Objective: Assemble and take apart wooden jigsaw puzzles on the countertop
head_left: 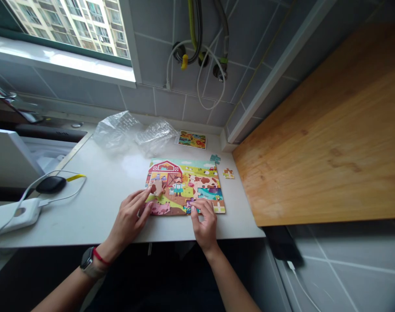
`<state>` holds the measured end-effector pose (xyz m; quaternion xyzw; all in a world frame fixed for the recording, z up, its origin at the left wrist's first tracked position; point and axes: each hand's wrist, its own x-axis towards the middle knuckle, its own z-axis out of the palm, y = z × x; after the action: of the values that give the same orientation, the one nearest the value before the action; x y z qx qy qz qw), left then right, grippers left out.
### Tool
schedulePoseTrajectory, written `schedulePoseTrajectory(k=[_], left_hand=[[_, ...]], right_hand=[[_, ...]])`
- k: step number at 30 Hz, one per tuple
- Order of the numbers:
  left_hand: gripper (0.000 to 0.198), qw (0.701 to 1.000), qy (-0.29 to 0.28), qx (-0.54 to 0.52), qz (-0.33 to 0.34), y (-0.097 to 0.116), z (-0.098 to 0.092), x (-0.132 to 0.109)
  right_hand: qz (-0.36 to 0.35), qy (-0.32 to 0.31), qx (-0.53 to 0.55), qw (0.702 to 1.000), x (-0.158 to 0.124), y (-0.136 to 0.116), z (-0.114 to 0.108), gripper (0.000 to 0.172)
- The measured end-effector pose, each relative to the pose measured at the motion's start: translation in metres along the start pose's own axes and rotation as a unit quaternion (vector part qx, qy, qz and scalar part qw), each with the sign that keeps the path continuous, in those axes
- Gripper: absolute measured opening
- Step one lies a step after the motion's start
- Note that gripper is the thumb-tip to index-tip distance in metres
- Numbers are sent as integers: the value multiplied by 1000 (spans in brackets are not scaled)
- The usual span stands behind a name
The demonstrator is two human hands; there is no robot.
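the farm puzzle (197,182) lies flat near the front edge of the counter (96,195). the right hand (205,223) has its fingers pinching a purple piece (190,203) at the puzzle's lower edge. the left hand (130,216) lays its fingers loosely spread on the puzzle's left side. a loose piece (229,173) lies just beside.

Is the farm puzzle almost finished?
Nearly. Most of the farm puzzle looks joined. The right hand pinches a purple piece at its bottom edge; the left hand presses its left side. A teal piece and another loose piece lie beside it, not yet placed.
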<state>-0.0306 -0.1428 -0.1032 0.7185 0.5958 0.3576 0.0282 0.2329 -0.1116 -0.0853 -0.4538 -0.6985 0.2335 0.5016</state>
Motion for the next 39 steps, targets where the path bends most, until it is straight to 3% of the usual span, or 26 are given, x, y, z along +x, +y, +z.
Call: schedulePoseTrajectory(k=[7,11,14,18,20,25,29,33,39], left_hand=[[58,997,-40,-68,21,12,-21,0],[56,976,-123,-156,88,27,-34,25],[57,948,-182,-200,168,36,-27,50],[61,911,-225,-223,263,40,-2,72],[63,907,-221,-210,292,35,10,77],[50,920,-137,-116,347,9,28,76],[35,924,-143,-133,329,1,28,74],[28,925,-152,-164,308,1,27,74],[25,927,-152,-162,302,1,29,76]], right_hand=[[-7,40,-17,999,-2,0,0,19],[23,58,1,998,-6,1,1,20],[88,63,65,992,-9,2,2,25],[156,45,155,974,-8,4,3,45],[186,52,174,966,-7,5,2,43],[246,99,158,951,-6,2,3,41],[251,123,124,952,-5,-2,7,34],[241,139,91,956,-7,-2,9,30],[228,212,72,947,-11,8,7,28]])
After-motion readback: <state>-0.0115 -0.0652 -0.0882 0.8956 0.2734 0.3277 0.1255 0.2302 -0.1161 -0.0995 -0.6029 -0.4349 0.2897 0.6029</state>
